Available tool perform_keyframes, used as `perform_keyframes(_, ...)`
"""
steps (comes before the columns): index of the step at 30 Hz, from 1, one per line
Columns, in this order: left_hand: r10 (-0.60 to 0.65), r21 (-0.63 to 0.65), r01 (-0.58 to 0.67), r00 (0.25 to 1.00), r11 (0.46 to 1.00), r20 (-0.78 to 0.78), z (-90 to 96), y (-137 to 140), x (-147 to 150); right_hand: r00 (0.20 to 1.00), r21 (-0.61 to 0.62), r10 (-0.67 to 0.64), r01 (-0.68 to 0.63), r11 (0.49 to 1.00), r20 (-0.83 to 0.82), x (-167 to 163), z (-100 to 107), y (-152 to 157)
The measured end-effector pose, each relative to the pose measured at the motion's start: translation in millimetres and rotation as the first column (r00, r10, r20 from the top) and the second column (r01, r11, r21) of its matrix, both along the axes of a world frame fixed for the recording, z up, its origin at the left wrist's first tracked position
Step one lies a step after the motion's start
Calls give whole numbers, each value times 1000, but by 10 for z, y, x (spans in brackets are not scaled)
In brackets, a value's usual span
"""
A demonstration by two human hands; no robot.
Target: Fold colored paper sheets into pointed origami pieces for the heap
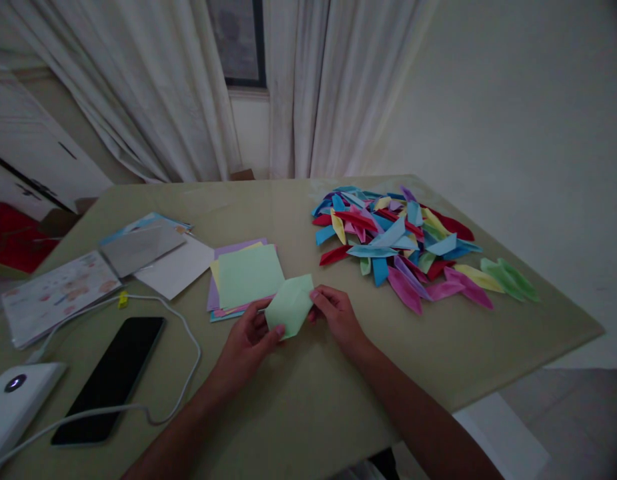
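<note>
Between my two hands is a light green sheet of origami paper (289, 307), partly folded, with angled corners. My left hand (251, 337) pinches its lower left edge, thumb on top and fingers behind. At the paper's right edge, my right hand (337, 315) grips it between thumb and fingertips. Just behind my left hand lies a stack of square coloured paper (251, 273), pale green on top, with purple, yellow, pink and blue edges showing. A large heap of folded paper pieces (388, 233) in red, blue, pink, yellow and green is at the right.
On the left are a black phone (111, 380), a white power bank (21, 407) and a looping white cable (193, 347). Behind them lie a patterned packet (61, 293) and white sheets (175, 267). The table (298, 407) ends near a wall at right; curtains (308, 87) hang behind.
</note>
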State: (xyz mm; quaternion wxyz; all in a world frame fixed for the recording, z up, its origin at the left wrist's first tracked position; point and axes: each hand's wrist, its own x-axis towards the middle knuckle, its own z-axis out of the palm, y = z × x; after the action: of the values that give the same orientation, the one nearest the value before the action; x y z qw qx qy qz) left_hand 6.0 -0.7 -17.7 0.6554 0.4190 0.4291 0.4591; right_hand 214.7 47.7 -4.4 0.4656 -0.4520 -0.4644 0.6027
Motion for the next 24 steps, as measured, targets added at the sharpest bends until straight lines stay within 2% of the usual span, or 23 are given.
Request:
perform_keyframes(4,27,53,-29,999,998,47,62,9,11,997,-55,-46,43,998,-56,-27,-25,-13)
perform_keyframes(9,130,28,-129,991,991,-33,72,24,5,994,-102,-25,15,995,-106,-10,-36,-9)
perform_keyframes(12,103,22,-102,993,995,-59,50,32,-28,993,-110,-2,-11,994,-119,7,-38,-3)
perform_keyframes(15,66,37,-63,994,997,-86,65,37,-48,996,-92,-25,17,996,-85,15,-42,5)
perform_keyframes(24,258,227,-200,928,953,-267,89,33,-72,992,-117,-92,82,990,-83,6,-58,26)
